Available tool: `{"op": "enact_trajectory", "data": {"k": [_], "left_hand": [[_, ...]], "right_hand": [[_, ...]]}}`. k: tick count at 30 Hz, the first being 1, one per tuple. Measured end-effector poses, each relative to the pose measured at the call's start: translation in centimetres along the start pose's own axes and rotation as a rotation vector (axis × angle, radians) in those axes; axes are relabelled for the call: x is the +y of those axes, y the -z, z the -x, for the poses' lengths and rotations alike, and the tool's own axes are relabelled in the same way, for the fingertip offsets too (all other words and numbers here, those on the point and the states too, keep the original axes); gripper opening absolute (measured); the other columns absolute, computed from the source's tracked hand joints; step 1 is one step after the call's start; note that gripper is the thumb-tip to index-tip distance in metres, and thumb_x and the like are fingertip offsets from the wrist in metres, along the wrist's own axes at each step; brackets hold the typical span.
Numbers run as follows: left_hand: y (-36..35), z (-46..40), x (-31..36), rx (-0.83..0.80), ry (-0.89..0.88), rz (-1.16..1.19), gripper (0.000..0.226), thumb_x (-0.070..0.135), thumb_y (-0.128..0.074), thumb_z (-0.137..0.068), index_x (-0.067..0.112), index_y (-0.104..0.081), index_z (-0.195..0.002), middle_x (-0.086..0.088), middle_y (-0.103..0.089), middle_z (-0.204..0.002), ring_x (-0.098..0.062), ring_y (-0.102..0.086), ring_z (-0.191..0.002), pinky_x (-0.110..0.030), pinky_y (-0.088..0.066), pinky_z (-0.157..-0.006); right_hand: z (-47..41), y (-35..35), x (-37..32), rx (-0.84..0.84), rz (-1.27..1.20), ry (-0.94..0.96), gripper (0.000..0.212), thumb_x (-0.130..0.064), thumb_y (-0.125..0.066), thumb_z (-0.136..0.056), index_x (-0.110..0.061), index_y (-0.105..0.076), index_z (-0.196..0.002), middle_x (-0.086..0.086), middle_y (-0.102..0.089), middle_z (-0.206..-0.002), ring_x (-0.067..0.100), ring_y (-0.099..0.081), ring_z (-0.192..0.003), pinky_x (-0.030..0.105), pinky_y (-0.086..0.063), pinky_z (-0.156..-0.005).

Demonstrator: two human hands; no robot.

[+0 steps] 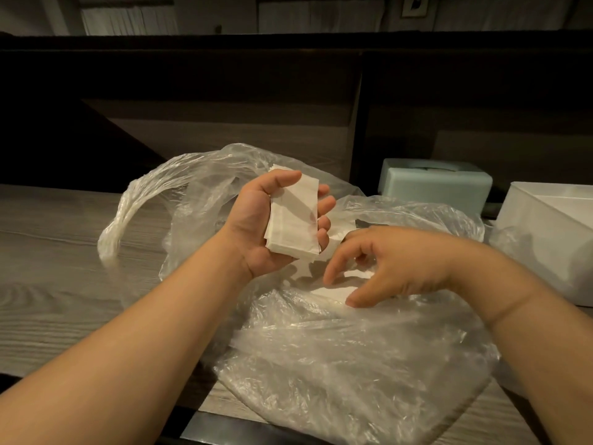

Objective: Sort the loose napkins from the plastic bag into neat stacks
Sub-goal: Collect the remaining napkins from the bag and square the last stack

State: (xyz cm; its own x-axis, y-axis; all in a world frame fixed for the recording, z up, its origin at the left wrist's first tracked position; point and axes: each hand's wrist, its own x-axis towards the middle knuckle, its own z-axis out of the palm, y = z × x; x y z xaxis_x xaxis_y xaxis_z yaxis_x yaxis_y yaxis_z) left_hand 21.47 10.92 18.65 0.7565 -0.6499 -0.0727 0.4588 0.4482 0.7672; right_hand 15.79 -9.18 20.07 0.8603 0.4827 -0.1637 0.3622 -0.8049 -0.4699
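Napkins in plastic bag (crumpled)

The napkins are plain white with a faint embossed border; the plastic bag is clear and colourless, creased with pale glints; the counter shows grey wood grain; a box is pale mint green; a container is white.

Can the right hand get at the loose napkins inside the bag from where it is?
Probably yes. The right hand hovers with its fingers spread just above the loose napkins in the plastic bag, whose mouth lies open there. The left hand, holding a stack, is clear of the path.
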Motion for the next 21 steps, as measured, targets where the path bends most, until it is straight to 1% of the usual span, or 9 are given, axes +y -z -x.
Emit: {"op": "enact_trajectory", "data": {"k": [2,3,5,7,9,11,14,17,21], "left_hand": [[0.03,-0.04,-0.02,0.007,0.002,-0.014,0.054,0.034,-0.061,-0.079,0.007,-0.059,-0.126,-0.009,-0.066,-0.1,-0.022,-0.058,-0.077,-0.034,-0.049,-0.072],[0.0,-0.04,-0.04,0.008,0.004,-0.018,0.053,0.034,-0.061,-0.08,0.007,-0.06,-0.126,-0.009,-0.066,-0.1,-0.022,-0.058,-0.077,-0.033,-0.049,-0.071],[-0.05,-0.02,-0.04,0.006,0.009,-0.019,0.052,0.034,-0.06,-0.08,0.008,-0.06,-0.125,-0.009,-0.066,-0.099,-0.021,-0.057,-0.077,-0.033,-0.048,-0.071],[-0.06,-0.06,-0.06,0.012,0.01,-0.021,0.053,0.034,-0.061,-0.079,0.008,-0.059,-0.125,-0.009,-0.066,-0.099,-0.021,-0.057,-0.076,-0.034,-0.048,-0.072],[0.02,-0.16,-0.11,0.022,0.009,-0.025,0.054,0.033,-0.062,-0.078,0.007,-0.06,-0.126,-0.009,-0.066,-0.099,-0.022,-0.058,-0.076,-0.034,-0.048,-0.072],[0.05,-0.21,-0.16,0.022,0.01,-0.028,0.055,0.033,-0.063,-0.077,0.007,-0.06,-0.126,-0.009,-0.066,-0.1,-0.022,-0.058,-0.075,-0.034,-0.049,-0.072],[0.06,-0.24,-0.17,0.028,0.011,-0.029,0.055,0.033,-0.063,-0.077,0.007,-0.061,-0.126,-0.009,-0.066,-0.1,-0.022,-0.059,-0.075,-0.034,-0.049,-0.071],[0.04,-0.21,-0.18,0.032,0.014,-0.025,0.055,0.033,-0.062,-0.077,0.008,-0.06,-0.126,-0.009,-0.067,-0.1,-0.022,-0.059,-0.075,-0.034,-0.05,-0.07],[-0.04,-0.15,-0.22,0.036,0.019,-0.024,0.054,0.034,-0.061,-0.078,0.008,-0.061,-0.125,-0.009,-0.067,-0.099,-0.021,-0.058,-0.075,-0.034,-0.048,-0.072]], "right_hand": [[0.08,0.1,-0.13,-0.023,0.049,0.004,0.033,-0.037,-0.081,-0.08,-0.058,-0.069,-0.103,-0.043,-0.055,-0.103,-0.005,-0.056,-0.099,0.023,-0.051,-0.089],[0.16,0.12,-0.22,-0.032,0.065,0.001,0.035,-0.037,-0.08,-0.08,-0.059,-0.068,-0.105,-0.041,-0.054,-0.105,-0.004,-0.055,-0.1,0.021,-0.049,-0.089],[0.23,0.08,-0.38,-0.052,0.095,-0.005,0.041,-0.037,-0.08,-0.08,-0.061,-0.066,-0.109,-0.037,-0.053,-0.108,-0.007,-0.052,-0.101,0.016,-0.045,-0.087],[0.17,-0.07,-0.32,-0.057,0.11,-0.003,0.042,-0.038,-0.08,-0.079,-0.061,-0.065,-0.111,-0.034,-0.052,-0.111,-0.008,-0.05,-0.102,0.017,-0.044,-0.089],[0.0,-0.27,-0.22,-0.042,0.111,0.008,0.036,-0.04,-0.079,-0.081,-0.059,-0.066,-0.109,-0.031,-0.052,-0.11,-0.008,-0.049,-0.102,0.02,-0.045,-0.094],[-0.1,-0.38,-0.15,-0.027,0.078,0.015,0.027,-0.042,-0.077,-0.084,-0.057,-0.069,-0.105,-0.032,-0.053,-0.106,-0.009,-0.052,-0.101,0.022,-0.047,-0.096],[-0.33,-0.45,0.06,0.006,0.026,0.015,0.016,-0.044,-0.077,-0.084,-0.053,-0.073,-0.097,-0.033,-0.058,-0.098,0.001,-0.06,-0.095,0.032,-0.054,-0.091],[-0.48,-0.48,0.34,0.022,0.001,0.024,0.018,-0.037,-0.077,-0.084,-0.052,-0.073,-0.094,-0.025,-0.065,-0.098,0.01,-0.066,-0.093,0.042,-0.058,-0.088],[-0.47,-0.65,0.49,0.066,-0.031,0.001,0.025,-0.027,-0.077,-0.081,-0.048,-0.071,-0.093,-0.022,-0.069,-0.096,0.013,-0.068,-0.094,0.038,-0.06,-0.083]]}}
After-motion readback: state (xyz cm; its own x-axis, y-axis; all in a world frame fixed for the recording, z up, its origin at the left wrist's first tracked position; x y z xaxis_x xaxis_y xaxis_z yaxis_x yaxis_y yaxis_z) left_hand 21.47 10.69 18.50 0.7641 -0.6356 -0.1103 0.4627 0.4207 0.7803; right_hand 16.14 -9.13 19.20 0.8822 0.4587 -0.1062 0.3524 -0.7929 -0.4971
